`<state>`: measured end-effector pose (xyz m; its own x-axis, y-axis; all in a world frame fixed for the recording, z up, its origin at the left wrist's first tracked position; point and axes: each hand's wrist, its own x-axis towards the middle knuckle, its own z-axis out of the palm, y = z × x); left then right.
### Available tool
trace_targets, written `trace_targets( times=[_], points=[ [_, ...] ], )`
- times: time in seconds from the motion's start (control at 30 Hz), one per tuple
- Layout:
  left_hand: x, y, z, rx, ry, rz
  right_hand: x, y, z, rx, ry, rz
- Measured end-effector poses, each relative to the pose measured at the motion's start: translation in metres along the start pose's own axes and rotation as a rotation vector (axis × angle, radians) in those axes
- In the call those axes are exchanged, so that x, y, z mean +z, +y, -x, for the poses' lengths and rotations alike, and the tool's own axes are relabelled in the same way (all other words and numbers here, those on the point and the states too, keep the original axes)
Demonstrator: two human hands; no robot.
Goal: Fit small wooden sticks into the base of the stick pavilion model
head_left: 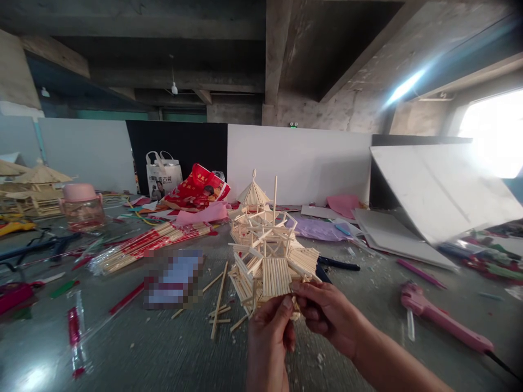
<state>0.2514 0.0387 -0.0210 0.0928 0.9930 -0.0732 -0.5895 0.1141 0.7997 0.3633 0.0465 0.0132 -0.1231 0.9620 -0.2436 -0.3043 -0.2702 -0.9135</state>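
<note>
A pavilion model (pixel 281 239) of pale wooden sticks stands in front of me, with a pointed roof at its back and one stick rising upright. At its near side is a small panel of sticks (pixel 276 275) glued side by side, tilted like a roof slope. My left hand (pixel 272 324) is closed at the panel's lower edge, thumb on top. My right hand (pixel 324 307) pinches the panel's lower right corner. The fingertips partly hide the panel's lower edge and the model's base. Whether the panel touches the frame behind it, I cannot tell.
Loose sticks (pixel 219 305) and a blurred-out flat object (pixel 175 280) lie left of the model. Bagged sticks (pixel 151 245) are farther back, near a pink-lidded bottle (pixel 83 209). At right lie a pink glue gun (pixel 445 318) with a cord and white boards (pixel 402 239).
</note>
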Motion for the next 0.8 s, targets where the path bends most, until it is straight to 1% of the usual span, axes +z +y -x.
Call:
trace_targets(
  times=[0.17, 0.37, 0.63, 0.8],
  points=[
    [0.0021, 0.0036, 0.0022, -0.001, -0.003, -0.015, -0.0003, -0.0006, 0.0001, 0.002, -0.003, -0.009],
    [0.0024, 0.0038, 0.0033, 0.025, -0.044, -0.023, 0.0008, -0.0011, 0.0008, -0.013, -0.012, -0.021],
    [0.0036, 0.0034, 0.0016, 0.012, -0.002, -0.017, -0.0003, 0.0013, 0.001, -0.034, -0.017, -0.027],
    [0.0023, -0.0002, 0.0014, 0.015, 0.001, -0.016, -0.0012, 0.0022, 0.0, -0.035, -0.017, -0.031]
  ],
)
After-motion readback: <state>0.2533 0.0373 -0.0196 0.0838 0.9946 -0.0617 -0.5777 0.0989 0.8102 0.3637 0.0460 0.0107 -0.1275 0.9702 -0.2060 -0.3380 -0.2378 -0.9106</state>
